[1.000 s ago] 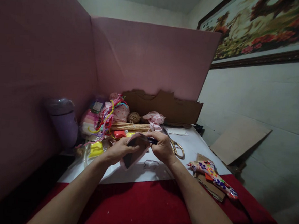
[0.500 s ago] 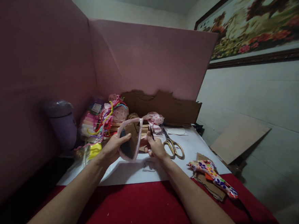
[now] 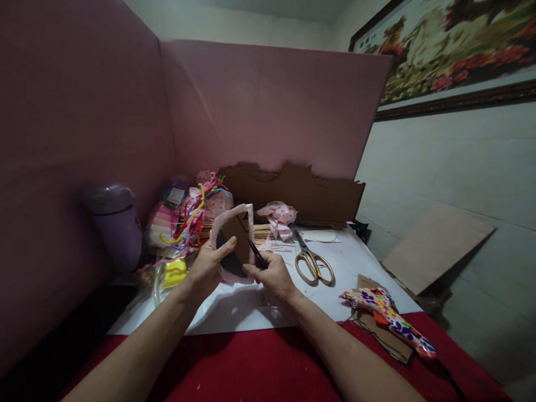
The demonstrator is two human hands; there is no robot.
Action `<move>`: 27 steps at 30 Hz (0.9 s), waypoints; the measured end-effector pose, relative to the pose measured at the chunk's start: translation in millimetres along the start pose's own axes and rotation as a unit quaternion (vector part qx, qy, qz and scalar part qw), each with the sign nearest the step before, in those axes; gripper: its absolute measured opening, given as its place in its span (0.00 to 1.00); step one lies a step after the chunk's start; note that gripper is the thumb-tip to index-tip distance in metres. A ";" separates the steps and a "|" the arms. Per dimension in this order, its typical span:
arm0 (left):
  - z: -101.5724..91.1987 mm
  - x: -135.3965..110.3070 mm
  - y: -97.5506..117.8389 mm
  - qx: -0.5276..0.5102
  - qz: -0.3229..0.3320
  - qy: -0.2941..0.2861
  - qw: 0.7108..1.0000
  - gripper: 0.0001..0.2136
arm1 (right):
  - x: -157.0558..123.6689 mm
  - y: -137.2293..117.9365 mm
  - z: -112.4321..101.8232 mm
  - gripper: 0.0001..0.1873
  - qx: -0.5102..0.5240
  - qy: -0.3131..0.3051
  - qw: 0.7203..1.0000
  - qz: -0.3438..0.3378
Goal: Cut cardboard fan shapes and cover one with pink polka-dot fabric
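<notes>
My left hand grips the left side of a flat panel with a padded pale-pink border, its thumb on the face. The panel's inner surface looks shiny, brown above and dark below, like a mirror. My right hand is closed around a slender dark tool; whether it is tweezers or a pen I cannot tell. Its tip meets or nearly meets the border's right edge. Gold-handled scissors lie on the white sheet just right of my right hand.
A flower-patterned glue gun rests on cardboard at the right. Colourful pipe cleaners, thin sticks and crumpled pink fabric lie behind my hands. A lilac tumbler stands left. Torn cardboard leans at the back.
My right hand has brought the dark tool down and left, from beside the panel to its right edge. The panel has tilted slightly. My left hand keeps its grip.
</notes>
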State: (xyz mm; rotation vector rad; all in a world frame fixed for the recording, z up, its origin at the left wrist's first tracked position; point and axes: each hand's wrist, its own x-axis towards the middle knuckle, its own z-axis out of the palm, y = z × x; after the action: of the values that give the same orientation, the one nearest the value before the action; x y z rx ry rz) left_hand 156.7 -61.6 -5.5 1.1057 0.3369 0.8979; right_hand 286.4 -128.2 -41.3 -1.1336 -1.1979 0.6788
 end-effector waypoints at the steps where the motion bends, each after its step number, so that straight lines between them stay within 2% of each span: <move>1: 0.9 -0.7 0.9 0.004 0.007 0.004 1.000 0.27 | 0.5 0.0 -0.8 0.13 -0.003 -0.002 1.000 -0.002; 3: 4.4 -3.3 4.3 0.010 0.039 0.002 0.999 0.28 | 1.8 0.6 -3.0 0.11 -0.015 -0.002 1.000 -0.008; 7: 13.8 -10.7 14.0 0.013 0.085 -0.074 0.994 0.30 | 4.7 4.2 -8.6 0.05 -0.035 -0.008 0.999 -0.009; 9: 15.8 -12.9 17.5 0.010 0.080 -0.094 0.992 0.30 | 5.8 5.7 -10.9 0.04 -0.039 -0.017 0.999 -0.007; 13: 12.8 -13.0 18.4 0.009 0.024 -0.103 0.994 0.33 | 7.1 8.7 -13.8 0.03 -0.047 -0.031 0.998 -0.009; 20: 4.9 -8.0 8.8 0.020 0.016 -0.063 0.998 0.37 | 8.4 19.1 -14.3 0.05 -0.093 -0.015 0.995 -0.022; 24: -3.4 0.0 5.0 0.014 -0.040 0.020 0.999 0.20 | 8.0 12.8 -13.6 0.06 -0.101 -0.012 0.994 -0.025; 27: -9.2 4.7 10.1 -0.011 -0.026 0.058 0.998 0.13 | 8.7 1.8 -16.7 0.16 -0.108 0.018 0.994 -0.026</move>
State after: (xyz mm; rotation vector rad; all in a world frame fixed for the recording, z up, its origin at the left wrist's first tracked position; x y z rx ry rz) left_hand 149.2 -50.7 0.1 1.0225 0.4485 0.9195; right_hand 304.9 -125.1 -39.2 -1.2840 -1.2868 0.4956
